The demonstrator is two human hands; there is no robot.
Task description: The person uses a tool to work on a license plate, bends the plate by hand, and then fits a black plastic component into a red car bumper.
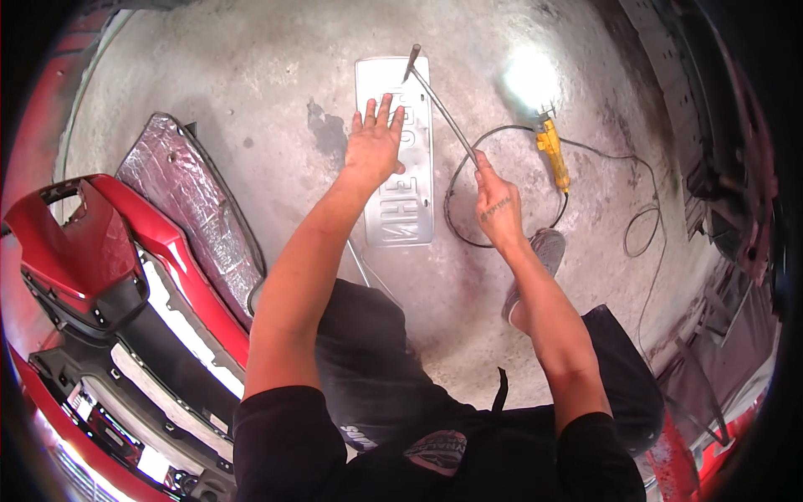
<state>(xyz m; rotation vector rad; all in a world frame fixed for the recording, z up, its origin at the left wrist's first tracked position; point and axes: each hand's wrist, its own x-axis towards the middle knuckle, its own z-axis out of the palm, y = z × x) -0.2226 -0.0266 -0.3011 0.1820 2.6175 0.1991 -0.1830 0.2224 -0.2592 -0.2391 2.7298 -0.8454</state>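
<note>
A silver-white license plate [369, 79] with raised characters lies lengthwise on the concrete floor. My left hand [373, 152] is open, palm down on the plate, with its fingers spread toward the far end. In my closed right hand [499, 207] is a slim metal hammer [449, 115], gripped near the end of its long handle. The narrow, pointed head of the hammer is over the plate's far right corner, beyond my left fingertips. Whether the head touches the plate I cannot tell.
On the right, a lit yellow work lamp [552, 154] lies on the floor, its black cable [452, 191] looping close to my right hand. Red and black car bodywork [84, 251] and a foil-faced panel [188, 188] occupy the left. My shoe [548, 250] is below my right hand.
</note>
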